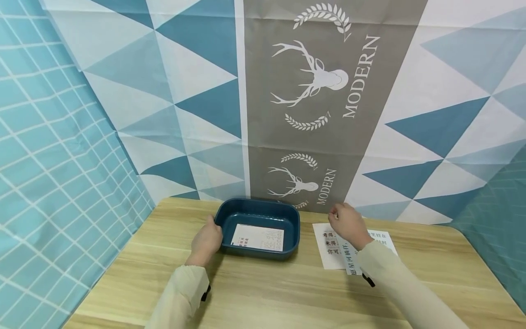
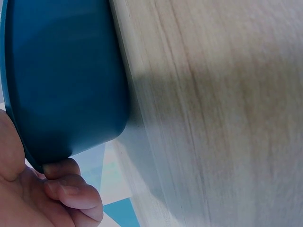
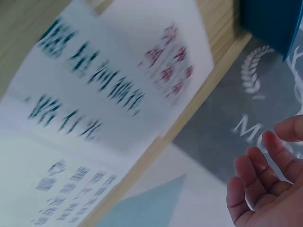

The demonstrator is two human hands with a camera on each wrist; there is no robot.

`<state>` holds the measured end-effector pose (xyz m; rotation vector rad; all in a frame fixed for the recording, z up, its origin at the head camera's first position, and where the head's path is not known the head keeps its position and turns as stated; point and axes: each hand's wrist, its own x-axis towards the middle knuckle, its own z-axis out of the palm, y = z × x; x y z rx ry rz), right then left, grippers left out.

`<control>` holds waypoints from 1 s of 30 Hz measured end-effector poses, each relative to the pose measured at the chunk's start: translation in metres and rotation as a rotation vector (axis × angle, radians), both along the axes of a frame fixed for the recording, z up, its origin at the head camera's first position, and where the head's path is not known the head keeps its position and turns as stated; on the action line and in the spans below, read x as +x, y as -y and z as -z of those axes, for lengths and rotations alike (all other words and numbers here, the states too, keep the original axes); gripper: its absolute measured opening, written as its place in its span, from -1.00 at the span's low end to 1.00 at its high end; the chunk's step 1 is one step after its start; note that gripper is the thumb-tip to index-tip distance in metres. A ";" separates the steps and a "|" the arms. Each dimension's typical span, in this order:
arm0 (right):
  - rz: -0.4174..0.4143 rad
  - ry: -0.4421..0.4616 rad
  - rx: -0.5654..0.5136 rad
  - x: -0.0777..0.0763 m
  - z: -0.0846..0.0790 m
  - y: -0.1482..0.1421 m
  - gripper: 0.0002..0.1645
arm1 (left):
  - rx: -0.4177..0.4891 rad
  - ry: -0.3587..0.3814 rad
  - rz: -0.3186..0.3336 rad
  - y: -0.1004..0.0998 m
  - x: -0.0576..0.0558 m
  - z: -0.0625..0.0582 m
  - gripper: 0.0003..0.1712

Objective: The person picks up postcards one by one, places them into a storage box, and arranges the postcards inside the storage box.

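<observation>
A dark blue rectangular tub [image 1: 256, 209] stands on the table, with a printed white card [image 1: 263, 237] lying flat inside it. At the tub's left end my left hand [image 1: 207, 240] grips the rim; in the left wrist view its curled fingers [image 2: 78, 189] show at the tub's edge. My right hand [image 1: 348, 224] is raised over several overlapping printed cards on the right. Its fingers [image 3: 248, 179] are loosely bent in the right wrist view, holding nothing. A card with red characters [image 3: 173, 61] partly lies under one with dark green characters [image 3: 90, 71].
The wooden table [image 1: 287, 292] reaches back to a patterned cloth [image 1: 205, 68] with deer heads and triangles. A light-blue gridded cloth [image 1: 49, 160] hangs at the left, and a darker teal one [image 1: 497, 214] at the right.
</observation>
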<state>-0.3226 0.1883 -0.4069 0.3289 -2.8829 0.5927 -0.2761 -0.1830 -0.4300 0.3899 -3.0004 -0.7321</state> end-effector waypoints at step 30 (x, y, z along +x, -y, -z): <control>0.197 0.198 -0.052 0.022 0.032 -0.099 -0.62 | 0.007 -0.004 0.005 0.000 0.001 -0.002 -0.59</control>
